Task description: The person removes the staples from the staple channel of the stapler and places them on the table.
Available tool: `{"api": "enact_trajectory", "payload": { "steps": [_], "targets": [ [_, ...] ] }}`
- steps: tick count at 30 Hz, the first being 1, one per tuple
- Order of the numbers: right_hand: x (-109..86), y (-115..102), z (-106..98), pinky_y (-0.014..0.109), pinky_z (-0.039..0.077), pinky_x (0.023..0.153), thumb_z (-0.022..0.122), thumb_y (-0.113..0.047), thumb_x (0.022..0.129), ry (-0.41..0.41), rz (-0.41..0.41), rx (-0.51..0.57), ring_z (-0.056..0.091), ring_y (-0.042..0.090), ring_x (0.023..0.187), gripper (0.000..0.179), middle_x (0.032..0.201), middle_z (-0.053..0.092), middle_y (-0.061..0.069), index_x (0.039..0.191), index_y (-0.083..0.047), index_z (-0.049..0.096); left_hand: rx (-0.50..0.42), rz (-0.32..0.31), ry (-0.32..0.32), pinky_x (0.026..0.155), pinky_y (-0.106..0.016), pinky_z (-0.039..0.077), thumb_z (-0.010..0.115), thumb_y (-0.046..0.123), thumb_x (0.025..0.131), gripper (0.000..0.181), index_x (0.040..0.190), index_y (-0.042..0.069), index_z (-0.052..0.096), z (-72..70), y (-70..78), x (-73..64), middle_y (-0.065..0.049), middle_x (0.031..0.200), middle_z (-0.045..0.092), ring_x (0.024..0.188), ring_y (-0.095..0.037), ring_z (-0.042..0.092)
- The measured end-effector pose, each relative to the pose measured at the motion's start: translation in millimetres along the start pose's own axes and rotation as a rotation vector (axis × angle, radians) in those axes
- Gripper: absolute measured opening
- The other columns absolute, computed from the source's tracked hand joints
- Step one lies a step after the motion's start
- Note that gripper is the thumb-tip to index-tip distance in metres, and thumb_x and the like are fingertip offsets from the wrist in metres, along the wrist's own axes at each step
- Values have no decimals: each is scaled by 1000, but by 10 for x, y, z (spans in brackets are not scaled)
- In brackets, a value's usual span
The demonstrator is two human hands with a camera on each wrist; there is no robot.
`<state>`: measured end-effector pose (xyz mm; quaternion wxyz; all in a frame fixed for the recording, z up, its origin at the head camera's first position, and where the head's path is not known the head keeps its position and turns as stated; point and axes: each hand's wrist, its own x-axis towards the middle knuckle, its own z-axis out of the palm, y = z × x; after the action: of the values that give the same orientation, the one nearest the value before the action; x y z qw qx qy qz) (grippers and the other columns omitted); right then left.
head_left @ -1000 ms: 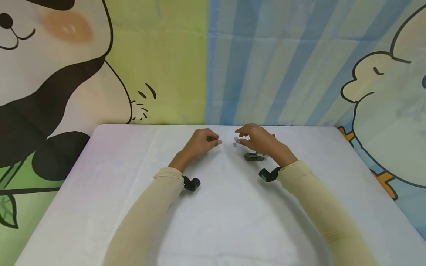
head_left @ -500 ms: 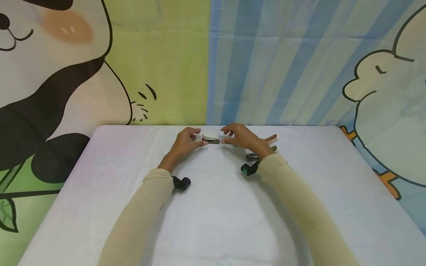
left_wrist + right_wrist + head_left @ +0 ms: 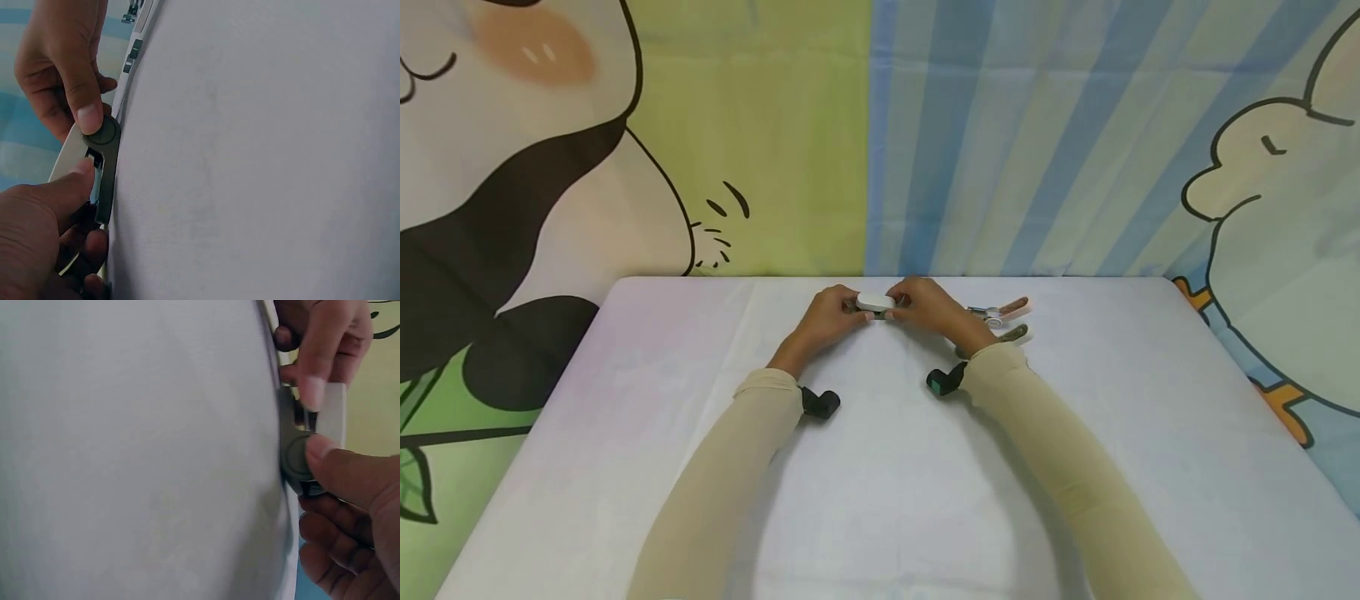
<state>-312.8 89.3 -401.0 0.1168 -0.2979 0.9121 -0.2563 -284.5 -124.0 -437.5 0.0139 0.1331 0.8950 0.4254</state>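
Both hands hold a small stapler with a white top and a dark grey-green base (image 3: pixel 875 302), near the far edge of the table. My left hand (image 3: pixel 829 317) grips its left end; in the left wrist view the left thumb (image 3: pixel 75 184) presses into the gap between top and base. At the other end, my right hand (image 3: pixel 928 308) pinches the stapler, its thumb (image 3: pixel 331 465) lying on the round pivot disc (image 3: pixel 297 455) in the right wrist view. The right fingers curl beneath and partly hide that end.
Beyond my right wrist lie a metal item with a brown handle (image 3: pixel 1013 306) and an olive-handled item (image 3: pixel 1013 333), the latter partly hidden by the wrist. The white tabletop (image 3: pixel 865 467) ends at a printed curtain (image 3: pixel 955 150) behind.
Earlier the hands were apart, with small pale blocks near the right fingers. Then the stapler showed between them, at the left fingertips. The right hand has moved left and now grips it too.
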Motion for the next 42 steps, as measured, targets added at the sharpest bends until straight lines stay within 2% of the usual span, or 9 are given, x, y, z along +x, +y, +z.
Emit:
{"api": "enact_trajectory", "payload": {
  "steps": [3,10,14,18,22,24,32,36,42],
  "targets": [
    [29,-48,16,36,47,82,70,-17,91,-7,-14,-24,58,23,94,34,108,64,11,121,-1,67,-4,23,18,78,-37,44,73,15,89,21,101,-2,70,5,7,-9,-13,102,63,88,-24,55],
    [-45,-144,-4,37,47,85,70,-16,92,-33,-36,-52,59,24,96,35,108,64,12,123,0,65,-24,75,1,79,-36,40,76,14,86,16,84,-1,70,-37,13,-76,-9,99,66,88,-24,53],
    [-163,-153,6,35,47,83,71,-16,91,-59,-55,-62,58,23,94,35,106,63,11,121,0,66,-43,69,-64,79,-33,41,78,14,83,14,83,1,73,-43,53,-136,-6,98,69,87,-21,56],
    [-290,-151,20,34,47,80,71,-17,91,-75,-69,-64,57,20,91,33,105,63,8,119,-1,67,-63,73,-131,74,-30,43,78,13,83,11,91,5,78,-34,121,-209,-5,98,72,82,-16,57],
    [-414,-192,31,33,46,75,72,-17,90,-95,-73,-40,57,18,86,29,101,63,4,116,-4,68,-88,66,-185,60,-27,35,77,15,84,11,77,5,76,-51,173,-293,-2,89,69,67,-14,46],
    [-481,-220,40,32,46,73,72,-17,90,-109,-88,-24,56,16,82,28,98,63,3,114,-4,69,-103,65,-221,57,-26,34,78,14,83,10,77,5,77,-66,200,-337,0,87,69,63,-13,44],
    [-766,-316,129,28,46,66,75,-18,87,-143,-148,-3,55,10,73,21,87,63,-5,104,-7,70,-48,134,-388,52,-24,40,78,12,81,5,81,7,77,-83,352,-525,2,72,67,55,-9,49],
    [-892,-318,158,27,46,63,77,-19,86,-152,-136,48,55,9,68,20,81,62,-6,101,-9,70,-71,141,-408,52,-25,40,78,10,80,4,81,6,77,-45,400,-627,3,72,67,55,-9,49],
    [-1003,-297,184,28,48,63,78,-21,85,-138,-145,105,57,10,69,21,84,63,-7,101,-10,70,-129,175,-372,56,-26,43,78,7,79,4,82,5,78,22,407,-747,0,81,70,62,-11,52]
  ]
}}
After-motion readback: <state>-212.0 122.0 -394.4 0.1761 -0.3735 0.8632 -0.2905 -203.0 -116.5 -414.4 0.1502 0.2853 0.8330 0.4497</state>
